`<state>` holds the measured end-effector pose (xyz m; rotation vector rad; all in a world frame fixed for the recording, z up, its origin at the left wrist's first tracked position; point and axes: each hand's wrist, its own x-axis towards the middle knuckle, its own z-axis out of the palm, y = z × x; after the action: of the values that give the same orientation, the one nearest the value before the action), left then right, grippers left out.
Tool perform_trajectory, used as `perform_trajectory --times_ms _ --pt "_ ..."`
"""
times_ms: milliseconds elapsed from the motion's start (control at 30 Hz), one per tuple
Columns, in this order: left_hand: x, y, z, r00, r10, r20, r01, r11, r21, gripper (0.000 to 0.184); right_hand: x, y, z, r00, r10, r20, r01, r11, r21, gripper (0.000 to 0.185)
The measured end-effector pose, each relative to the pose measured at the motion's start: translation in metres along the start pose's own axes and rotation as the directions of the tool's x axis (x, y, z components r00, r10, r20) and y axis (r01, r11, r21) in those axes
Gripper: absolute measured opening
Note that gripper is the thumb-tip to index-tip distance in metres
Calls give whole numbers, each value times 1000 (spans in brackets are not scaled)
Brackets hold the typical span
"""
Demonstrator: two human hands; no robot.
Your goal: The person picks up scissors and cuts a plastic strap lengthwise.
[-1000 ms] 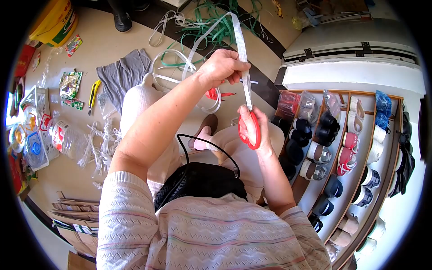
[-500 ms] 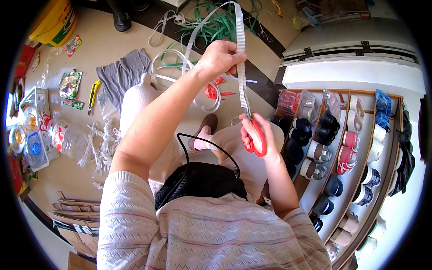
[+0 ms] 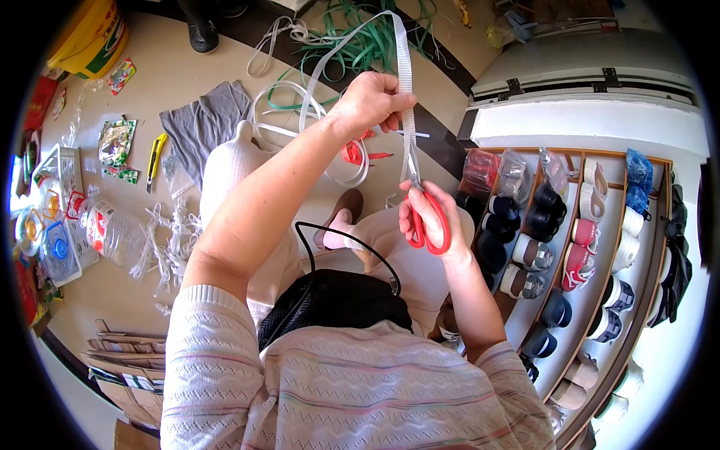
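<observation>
My left hand (image 3: 370,103) pinches a white ribbed plastic strap (image 3: 405,67), which arches up above the hand and hangs down past the fingers. In my right hand (image 3: 431,217) are red-handled scissors (image 3: 441,234), fingers closed round the handles. Their blades point up along the strap's lower end, just below my left hand; whether they touch or cut it I cannot tell. Loops of the white strap trail down to the floor behind my left wrist. A red strip (image 3: 352,153) lies beneath my left hand.
Green straps (image 3: 349,45) lie tangled on the floor ahead. To the right stands a shoe rack (image 3: 525,315) full of shoes. On the left are a grey cloth (image 3: 210,124), a yellow utility knife (image 3: 156,159), a plastic bottle (image 3: 109,227) and a yellow bucket (image 3: 91,41). A black bag (image 3: 337,300) rests on my lap.
My right hand has moved slightly up and right with the scissors, whose handles now stand further apart. My left hand has shifted a little down and right with the strap.
</observation>
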<state>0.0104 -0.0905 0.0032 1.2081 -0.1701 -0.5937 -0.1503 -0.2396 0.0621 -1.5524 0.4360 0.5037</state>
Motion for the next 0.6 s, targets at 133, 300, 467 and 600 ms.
perform_trajectory --times_ms 133,300,467,600 --pt "1 -4 0 998 63 -10 -61 992 107 21 -2 0 -4 1000 5 5 -5 1000 -28 35" --pt "1 -3 1 998 61 -7 -59 989 136 20 -3 0 -7 999 27 23 -26 999 -27 35" --pt "-4 0 7 984 176 -16 -165 951 262 20 -2 -7 -12 992 117 50 -113 991 -67 34" --pt "-7 5 8 969 248 -25 -219 896 385 20 -3 -14 -13 993 114 41 -107 984 -140 35"
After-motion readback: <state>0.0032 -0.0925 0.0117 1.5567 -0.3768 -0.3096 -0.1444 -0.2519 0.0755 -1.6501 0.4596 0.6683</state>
